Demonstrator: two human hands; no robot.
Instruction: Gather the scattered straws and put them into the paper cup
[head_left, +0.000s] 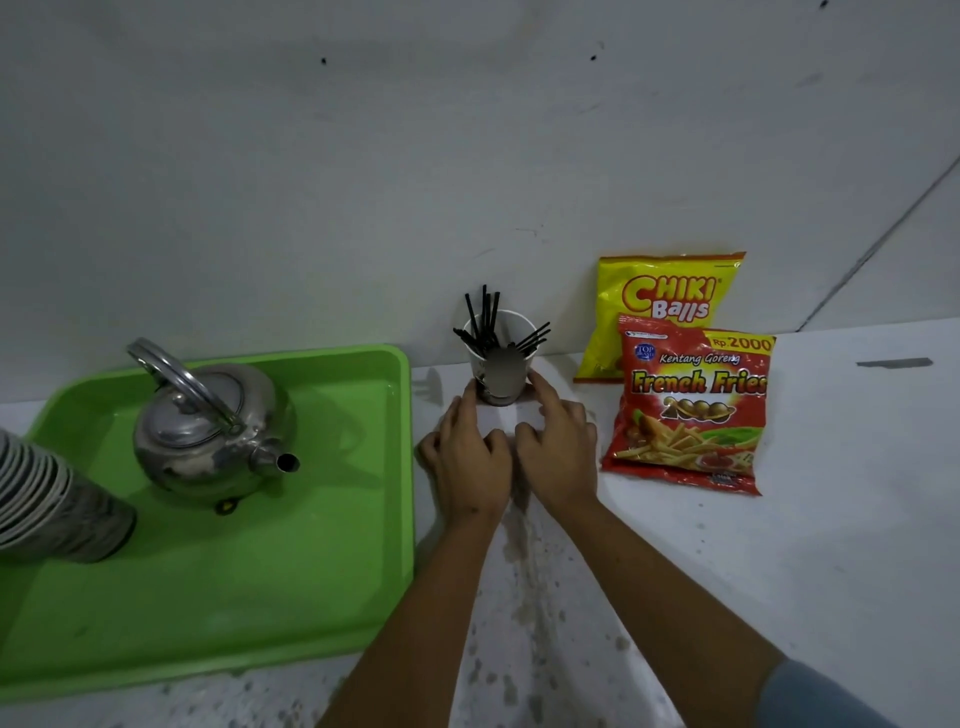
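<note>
Two bare hands, left hand (470, 460) and right hand (561, 452), are resting open on the bench (831, 519), fingertips touching the paper cup (500, 376) base, each grip empty, seemingly steadying it, black straws (488, 325) standing inside.

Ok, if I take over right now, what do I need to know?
Left hand: empty, open, fingertips by the paper cup base.
Right hand: empty, open, fingertips by the cup's other side.
Black straws stand in the cup, by the wall between the green tray and the snack bags.
Done: no loose straws show on the counter.
Left: maybe only letting go.
</note>
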